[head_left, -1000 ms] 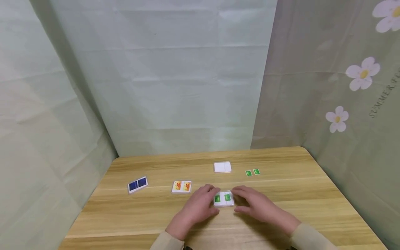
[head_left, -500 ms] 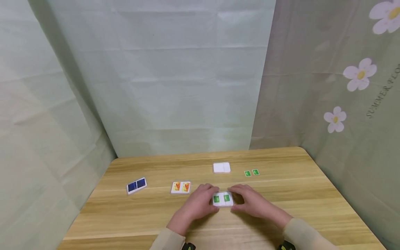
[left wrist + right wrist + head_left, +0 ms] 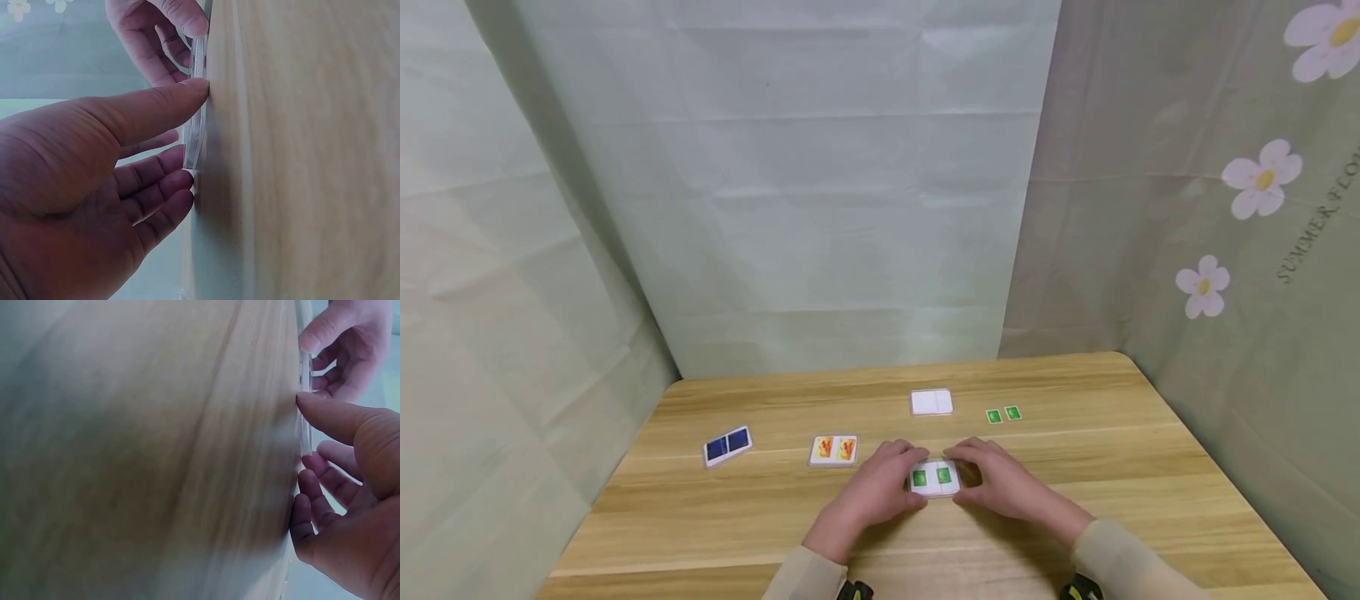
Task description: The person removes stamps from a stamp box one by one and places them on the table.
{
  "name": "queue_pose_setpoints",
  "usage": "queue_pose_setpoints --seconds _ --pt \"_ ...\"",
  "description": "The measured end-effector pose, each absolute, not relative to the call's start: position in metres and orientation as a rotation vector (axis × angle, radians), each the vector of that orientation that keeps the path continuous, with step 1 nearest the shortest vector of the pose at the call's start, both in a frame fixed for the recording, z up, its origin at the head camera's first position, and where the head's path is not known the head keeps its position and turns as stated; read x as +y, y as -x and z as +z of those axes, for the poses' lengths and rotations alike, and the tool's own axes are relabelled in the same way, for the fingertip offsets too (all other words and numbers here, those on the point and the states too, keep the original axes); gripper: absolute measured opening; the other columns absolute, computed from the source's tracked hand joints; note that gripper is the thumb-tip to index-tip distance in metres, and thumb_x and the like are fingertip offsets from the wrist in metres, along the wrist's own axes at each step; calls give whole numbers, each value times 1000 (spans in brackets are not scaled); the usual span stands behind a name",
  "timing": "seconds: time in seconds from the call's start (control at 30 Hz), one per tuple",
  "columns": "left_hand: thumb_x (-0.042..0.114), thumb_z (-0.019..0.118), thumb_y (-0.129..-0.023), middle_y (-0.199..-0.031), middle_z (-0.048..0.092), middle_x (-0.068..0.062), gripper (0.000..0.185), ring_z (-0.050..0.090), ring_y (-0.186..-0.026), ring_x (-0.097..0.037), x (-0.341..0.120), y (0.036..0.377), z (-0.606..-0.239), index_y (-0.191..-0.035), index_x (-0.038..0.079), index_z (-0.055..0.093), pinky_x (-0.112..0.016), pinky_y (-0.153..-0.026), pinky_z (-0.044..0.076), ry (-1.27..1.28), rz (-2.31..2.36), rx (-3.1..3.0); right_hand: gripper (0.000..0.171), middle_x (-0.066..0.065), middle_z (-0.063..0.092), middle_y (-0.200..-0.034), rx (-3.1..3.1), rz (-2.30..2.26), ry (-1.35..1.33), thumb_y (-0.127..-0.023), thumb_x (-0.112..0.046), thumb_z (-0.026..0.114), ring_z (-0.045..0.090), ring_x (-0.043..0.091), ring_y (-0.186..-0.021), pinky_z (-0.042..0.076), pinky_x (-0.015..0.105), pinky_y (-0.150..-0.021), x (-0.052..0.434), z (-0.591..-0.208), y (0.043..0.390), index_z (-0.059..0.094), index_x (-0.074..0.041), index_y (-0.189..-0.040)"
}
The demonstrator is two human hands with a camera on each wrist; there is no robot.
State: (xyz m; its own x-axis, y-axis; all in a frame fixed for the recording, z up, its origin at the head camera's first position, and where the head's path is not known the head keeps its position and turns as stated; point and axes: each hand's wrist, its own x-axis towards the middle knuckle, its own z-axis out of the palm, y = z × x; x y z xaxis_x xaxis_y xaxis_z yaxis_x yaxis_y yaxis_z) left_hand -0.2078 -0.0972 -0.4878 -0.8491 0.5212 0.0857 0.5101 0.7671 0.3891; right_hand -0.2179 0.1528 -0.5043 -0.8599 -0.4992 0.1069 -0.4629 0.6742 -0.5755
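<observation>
My left hand [image 3: 868, 498] and right hand [image 3: 1011, 492] have closed in from 9 and 3 o'clock, fingertips now pinching the clear case of green cards [image 3: 934, 478] flat on the table [image 3: 700, 517]; grip judged secured.

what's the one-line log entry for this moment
left hand grips clear card case left end | right hand grips right end | case on wooden table
</observation>
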Motion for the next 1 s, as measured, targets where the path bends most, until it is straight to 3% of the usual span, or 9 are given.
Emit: queue_pose_setpoints --seconds 1.0 --pt "25 92 -92 -132 69 -6 59 60 -117 -19 -94 208 -490 -144 8 70 -37 -104 55 -886 629 2932 61 2 68 -136 2727 -1031 818 -93 -27 92 64 23 -121 55 52 -105 159 -503 220 69 -6 -146"
